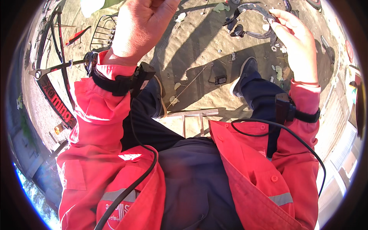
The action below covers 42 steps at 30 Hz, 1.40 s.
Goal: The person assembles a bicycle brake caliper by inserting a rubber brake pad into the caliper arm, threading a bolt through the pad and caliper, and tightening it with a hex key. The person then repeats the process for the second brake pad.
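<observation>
My right hand (301, 46) is raised at the upper right, thumb and fingers pinching the end of a curved two-armed metal part (261, 12) that looks like a bicycle caliper brake. Its arms bow out to the left, and dark pieces sit at their tips. At the top left is my left hand (138, 32), back of the hand and thumb showing. The frame's upper edge cuts off its fingers, so whether it holds anything is hidden.
A black and red bicycle frame (57, 101) with a crank arm stands at the left. Beyond it is a black wire rack (103, 31). A small dark block (220, 79), dry leaves and small metal bits lie on the sandy ground between and around my shoes (249, 68).
</observation>
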Tool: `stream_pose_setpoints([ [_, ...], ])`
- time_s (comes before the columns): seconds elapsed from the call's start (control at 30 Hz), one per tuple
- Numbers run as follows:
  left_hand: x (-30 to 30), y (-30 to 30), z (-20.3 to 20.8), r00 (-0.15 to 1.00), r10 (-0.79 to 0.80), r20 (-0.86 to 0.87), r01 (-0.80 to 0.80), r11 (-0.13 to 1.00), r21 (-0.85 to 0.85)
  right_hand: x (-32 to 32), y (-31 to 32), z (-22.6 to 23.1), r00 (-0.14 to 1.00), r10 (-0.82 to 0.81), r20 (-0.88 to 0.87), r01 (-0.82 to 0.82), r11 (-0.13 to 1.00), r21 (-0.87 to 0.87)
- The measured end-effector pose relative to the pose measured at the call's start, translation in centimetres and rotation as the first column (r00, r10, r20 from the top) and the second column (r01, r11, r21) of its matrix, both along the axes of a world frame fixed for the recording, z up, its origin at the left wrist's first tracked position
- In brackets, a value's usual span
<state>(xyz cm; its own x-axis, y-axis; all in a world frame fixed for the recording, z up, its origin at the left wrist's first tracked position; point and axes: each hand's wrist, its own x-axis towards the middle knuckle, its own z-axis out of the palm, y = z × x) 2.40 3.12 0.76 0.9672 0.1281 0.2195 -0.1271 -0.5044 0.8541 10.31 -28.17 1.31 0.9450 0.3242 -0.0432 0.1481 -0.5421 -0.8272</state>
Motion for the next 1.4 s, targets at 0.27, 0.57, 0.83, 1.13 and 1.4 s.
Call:
stream_pose_setpoints([
  [0.27, 0.2, 0.0, -0.7, 0.999, -0.022, 0.027, 0.023, 0.999, -0.027, 0.2, -0.4, -0.5, 1.0, 0.01, 0.006, -0.01, 0.996, 0.085],
  [0.57, 0.1, -0.3, 0.0, 0.999, -0.005, -0.045, 0.006, 1.0, 0.016, 0.2, -0.9, -0.8, 1.0, -0.002, 0.018, 0.0, 0.995, 0.102],
  [0.83, 0.4, 0.3, -1.5, 1.0, 0.001, -0.015, 0.0, 0.998, 0.058, -0.1, -0.8, -0.2, 1.0, -0.013, -0.01, 0.013, 0.998, 0.056],
  [1.13, 0.6, 0.4, -1.6, 1.0, -0.007, 0.021, 0.005, 0.998, 0.058, -0.9, 0.3, 0.9, 0.998, -0.025, -0.049, 0.034, 0.981, 0.189],
  [1.4, 0.4, 0.6, -1.4, 0.999, -0.02, -0.043, 0.024, 0.996, 0.085, -1.0, 0.5, 0.8, 1.0, -0.026, 0.006, 0.025, 0.986, 0.168],
])
